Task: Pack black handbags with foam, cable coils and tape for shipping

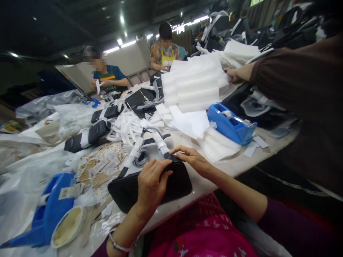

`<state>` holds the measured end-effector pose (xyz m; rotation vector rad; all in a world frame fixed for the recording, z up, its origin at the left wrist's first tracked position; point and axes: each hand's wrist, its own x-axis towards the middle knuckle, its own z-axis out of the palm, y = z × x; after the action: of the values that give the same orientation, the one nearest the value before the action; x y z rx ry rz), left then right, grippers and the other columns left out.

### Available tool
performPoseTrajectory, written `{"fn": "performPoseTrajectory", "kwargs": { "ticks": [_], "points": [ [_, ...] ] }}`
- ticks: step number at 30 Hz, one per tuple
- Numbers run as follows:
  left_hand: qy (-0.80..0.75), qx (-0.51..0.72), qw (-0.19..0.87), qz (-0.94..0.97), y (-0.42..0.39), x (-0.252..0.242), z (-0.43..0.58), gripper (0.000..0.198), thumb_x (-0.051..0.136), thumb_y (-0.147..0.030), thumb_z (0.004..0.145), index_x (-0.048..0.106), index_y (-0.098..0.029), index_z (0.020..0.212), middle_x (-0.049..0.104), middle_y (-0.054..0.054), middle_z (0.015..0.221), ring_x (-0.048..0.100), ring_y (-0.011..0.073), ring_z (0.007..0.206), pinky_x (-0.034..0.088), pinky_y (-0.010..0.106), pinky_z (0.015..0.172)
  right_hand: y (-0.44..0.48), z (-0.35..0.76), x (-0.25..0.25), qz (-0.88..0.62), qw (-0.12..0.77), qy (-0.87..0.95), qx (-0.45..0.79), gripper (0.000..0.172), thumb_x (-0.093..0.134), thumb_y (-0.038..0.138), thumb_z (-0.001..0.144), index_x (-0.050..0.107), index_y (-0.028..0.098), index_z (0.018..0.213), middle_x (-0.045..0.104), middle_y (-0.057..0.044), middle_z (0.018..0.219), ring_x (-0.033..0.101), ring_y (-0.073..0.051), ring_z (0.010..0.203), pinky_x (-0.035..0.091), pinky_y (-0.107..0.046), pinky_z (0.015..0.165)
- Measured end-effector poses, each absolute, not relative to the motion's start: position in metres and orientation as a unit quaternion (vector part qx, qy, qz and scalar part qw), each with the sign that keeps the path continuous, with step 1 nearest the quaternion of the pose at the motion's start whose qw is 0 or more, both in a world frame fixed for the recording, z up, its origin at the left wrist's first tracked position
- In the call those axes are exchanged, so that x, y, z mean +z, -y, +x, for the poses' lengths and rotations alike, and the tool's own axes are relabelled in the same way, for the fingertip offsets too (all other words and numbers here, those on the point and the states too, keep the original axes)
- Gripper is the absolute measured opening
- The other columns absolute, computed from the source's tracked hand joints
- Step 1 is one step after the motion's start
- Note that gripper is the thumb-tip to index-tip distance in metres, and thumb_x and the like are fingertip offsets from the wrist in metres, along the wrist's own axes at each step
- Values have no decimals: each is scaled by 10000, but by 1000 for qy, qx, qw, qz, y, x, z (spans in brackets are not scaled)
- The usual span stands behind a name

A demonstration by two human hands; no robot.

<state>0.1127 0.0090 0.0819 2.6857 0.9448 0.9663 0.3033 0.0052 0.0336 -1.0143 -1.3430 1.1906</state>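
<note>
A black handbag (177, 182) lies on the table edge in front of me, its two handles wrapped in white foam and clear tape. My left hand (152, 182), with a bracelet at the wrist, is closed at the bag's near top edge, fingers curled and thumb bent towards the index finger. At the right end of that edge, by the base of a wrapped handle (162, 144), my right hand (194, 160) grips the bag with bent fingers; its thumb is partly hidden. A coil of grey strap (141, 158) sits between the handles.
Blue tape dispensers stand at right (232, 123) and lower left (55, 207), beside a round tub (67, 226). White foam sheets (198, 85) are piled ahead. Foam tubes (124, 125), string tags (103, 160) and wrapped black bags (88, 136) cover the left. A co-worker's sleeve (297, 67) reaches in from the right.
</note>
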Motion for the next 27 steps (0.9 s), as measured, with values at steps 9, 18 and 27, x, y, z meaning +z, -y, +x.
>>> {"fn": "performPoseTrajectory", "kwargs": {
  "ticks": [9,18,27],
  "points": [
    [-315,320,82,890,-13,79,109,174,559,-116,863,596,-182,1019,651,41,883,567,200,839,448,340,742,6,297,45,-484,416,624,450,719,816,423,622,459,233,1216,440,-57,1170,493,-212,1069,436,-375,929],
    [-270,178,215,922,-25,106,79,474,484,-31,799,553,-230,1224,649,69,1049,598,212,954,489,359,843,12,279,66,-504,388,544,547,631,772,363,674,436,246,1195,566,-11,997,567,-207,933,466,-345,819],
    [-466,275,318,778,-65,90,-41,567,740,-454,696,572,-237,1192,605,85,1216,578,282,1099,473,415,939,12,274,67,-512,406,491,577,503,794,331,648,538,247,1073,611,-4,952,590,-220,924,467,-330,808]
  ]
}}
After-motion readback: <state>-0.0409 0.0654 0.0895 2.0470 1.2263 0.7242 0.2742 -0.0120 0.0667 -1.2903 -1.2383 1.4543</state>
